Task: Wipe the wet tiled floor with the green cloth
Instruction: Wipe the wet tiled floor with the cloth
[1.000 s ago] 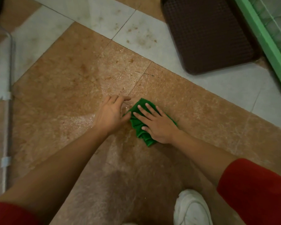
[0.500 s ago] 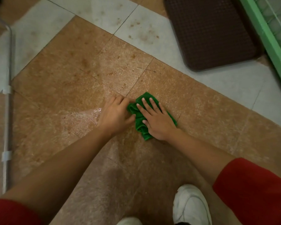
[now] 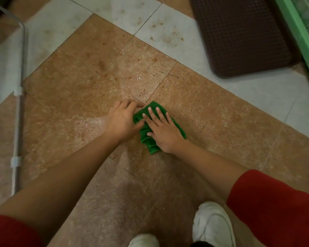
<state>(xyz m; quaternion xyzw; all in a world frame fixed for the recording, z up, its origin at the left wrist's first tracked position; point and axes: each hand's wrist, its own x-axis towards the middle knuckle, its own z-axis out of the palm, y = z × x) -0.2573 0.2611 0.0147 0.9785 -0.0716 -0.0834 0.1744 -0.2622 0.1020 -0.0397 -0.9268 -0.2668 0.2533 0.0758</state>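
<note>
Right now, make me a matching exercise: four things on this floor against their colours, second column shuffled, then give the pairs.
Things:
1. cloth
2. mat
3. shoe
4. sleeve

Colours:
A. white
B. red
C. green
D. dark brown

Pairs: 1-C, 2-D, 3-A, 4-B. The cloth lies under the flat right hand; the left hand touches its edge.

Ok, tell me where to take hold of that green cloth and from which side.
Take the green cloth at its bunched near end, the folded ridge that sticks out below the right hand. Probably come from above on the near side: the far part lies flat under spread fingers, and the left hand crowds the left edge.
</note>
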